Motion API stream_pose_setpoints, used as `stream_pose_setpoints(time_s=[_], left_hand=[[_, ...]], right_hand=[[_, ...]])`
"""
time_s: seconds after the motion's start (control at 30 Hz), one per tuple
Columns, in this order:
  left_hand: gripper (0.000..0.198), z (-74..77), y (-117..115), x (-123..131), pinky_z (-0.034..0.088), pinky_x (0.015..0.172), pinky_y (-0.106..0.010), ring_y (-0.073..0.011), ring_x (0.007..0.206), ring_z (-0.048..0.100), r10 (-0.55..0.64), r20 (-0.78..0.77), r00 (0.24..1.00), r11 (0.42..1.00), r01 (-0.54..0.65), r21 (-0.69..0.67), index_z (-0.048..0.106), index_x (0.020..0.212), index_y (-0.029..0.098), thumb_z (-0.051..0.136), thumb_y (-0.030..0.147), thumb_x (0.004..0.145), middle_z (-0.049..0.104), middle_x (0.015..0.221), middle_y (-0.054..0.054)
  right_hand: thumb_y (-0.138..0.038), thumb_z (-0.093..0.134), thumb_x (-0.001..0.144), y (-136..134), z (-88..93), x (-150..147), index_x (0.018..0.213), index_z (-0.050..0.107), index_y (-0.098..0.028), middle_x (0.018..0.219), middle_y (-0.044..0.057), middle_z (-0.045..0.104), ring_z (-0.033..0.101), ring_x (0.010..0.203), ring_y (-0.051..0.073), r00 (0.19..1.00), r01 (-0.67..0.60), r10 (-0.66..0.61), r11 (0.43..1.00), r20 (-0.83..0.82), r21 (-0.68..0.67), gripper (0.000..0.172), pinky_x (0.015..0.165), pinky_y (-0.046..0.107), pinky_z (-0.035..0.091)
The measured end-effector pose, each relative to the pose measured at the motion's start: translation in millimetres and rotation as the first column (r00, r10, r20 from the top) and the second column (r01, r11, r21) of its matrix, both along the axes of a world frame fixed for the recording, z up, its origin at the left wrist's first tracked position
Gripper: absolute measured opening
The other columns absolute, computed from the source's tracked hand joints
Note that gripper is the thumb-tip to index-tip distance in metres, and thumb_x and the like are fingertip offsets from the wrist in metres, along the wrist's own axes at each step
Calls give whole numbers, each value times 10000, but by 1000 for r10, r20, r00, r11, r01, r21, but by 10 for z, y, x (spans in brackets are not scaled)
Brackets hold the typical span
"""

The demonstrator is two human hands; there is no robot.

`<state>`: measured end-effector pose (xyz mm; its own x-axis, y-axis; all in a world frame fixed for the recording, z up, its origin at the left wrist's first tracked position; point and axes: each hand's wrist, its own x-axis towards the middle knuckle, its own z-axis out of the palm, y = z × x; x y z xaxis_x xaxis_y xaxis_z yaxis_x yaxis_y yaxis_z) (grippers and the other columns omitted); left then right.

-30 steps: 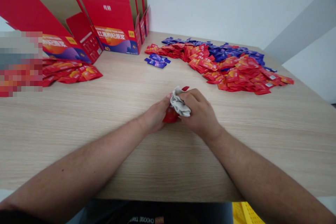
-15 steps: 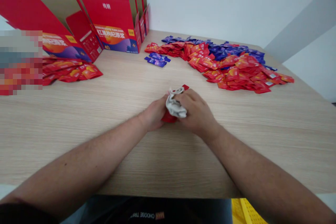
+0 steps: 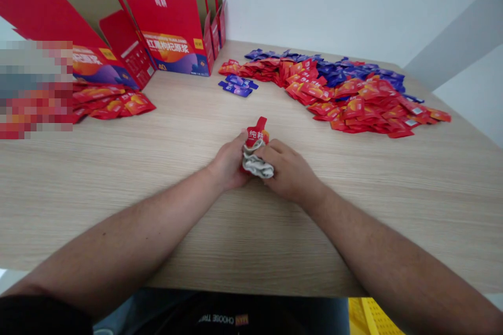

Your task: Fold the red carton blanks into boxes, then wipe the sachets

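In front of me my left hand [image 3: 230, 163] and my right hand [image 3: 285, 171] meet over the table. The left hand grips a red sachet [image 3: 257, 132] with Chinese lettering, its spouted top sticking out away from me. A crumpled grey cloth [image 3: 255, 161] is wrapped around the lower part of the sachet, pressed there by my right hand's fingers. The sachet's lower end is hidden by the cloth and my hands.
On the light wood table [image 3: 314, 230], a large heap of red sachets [image 3: 353, 102] and purple sachets [image 3: 353, 70] lies at the far right. A small purple group [image 3: 236, 86] and a red pile [image 3: 113, 105] lie farther left. Flattened red cartons [image 3: 165, 15] stand at the back left. A blurred patch [image 3: 35, 89] covers the left edge.
The red sachet now stands out of the cloth, its top and lettering showing. The cloth has slid down it, toward me. Both hands have moved slightly nearer together.
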<state>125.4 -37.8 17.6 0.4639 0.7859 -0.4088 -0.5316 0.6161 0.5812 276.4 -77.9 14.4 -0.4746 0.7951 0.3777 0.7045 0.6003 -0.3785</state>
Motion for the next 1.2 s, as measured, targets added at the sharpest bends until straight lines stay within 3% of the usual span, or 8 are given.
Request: stream_pose_setpoints(time_s=[0.13,0.2,0.33,0.43,0.6,0.87,1.0,1.2], left_hand=[[623,30,7,-49,592,867,-392,-265,893,741,-61,-21,998,997,60,-57,723,1082,74,312,543,1074,763,921,-158],[591,21,-11,-36,591,837,-384,-263,882,737,-45,-26,999,999,44,-32,726,1058,89,323,520,1077,761,902,-148],[424,-30,-90,43,573,793,-306,-193,815,718,-23,-54,998,994,29,106,700,1009,133,366,380,1092,748,875,-82],[454,-22,-142,39,569,652,-313,-192,698,698,-164,-124,979,978,178,110,687,1062,154,323,425,1093,739,896,-82],[355,65,-137,-86,510,493,-276,-176,598,647,-254,-37,967,967,253,-22,706,1097,146,426,336,989,699,837,-91],[118,17,-81,-60,516,526,-237,-130,534,613,-112,-125,986,992,119,44,686,887,120,662,58,789,675,687,-33],[92,-38,-101,-7,542,569,-271,-156,577,648,-59,-133,989,991,74,107,693,882,127,673,67,815,717,731,-54],[241,-54,-171,118,571,671,-313,-175,633,671,-74,-23,997,997,74,0,702,857,154,523,242,992,718,751,-61]], right_hand=[[-188,635,918,-29,-17,-39,1047,671,-202,998,73,663,612,946,216,978,-207,208,978,30,-42,134,884,348,518],[-180,626,916,-16,-13,-17,1053,669,-208,1010,73,666,620,937,214,978,-210,210,977,1,-43,147,858,343,526],[-196,602,929,96,38,161,1057,672,-236,1021,75,685,631,966,237,991,50,-37,994,-132,94,152,866,373,536],[-276,634,917,236,87,381,1033,681,-243,1010,79,703,634,1009,272,926,330,-274,922,-260,202,129,905,426,529],[-404,621,924,379,89,579,1000,693,-237,977,71,728,685,948,293,781,534,-477,845,-404,35,197,867,477,538],[-398,647,916,273,194,520,1035,709,-255,1008,46,744,711,946,266,799,471,-390,879,-458,75,197,842,445,560],[-413,646,942,142,301,443,1019,702,-281,1006,52,729,694,949,265,853,419,-332,895,-403,150,163,837,440,561],[-217,608,925,-16,146,88,1079,675,-234,1000,92,690,639,961,253,976,182,-161,974,-147,136,168,837,394,548]])
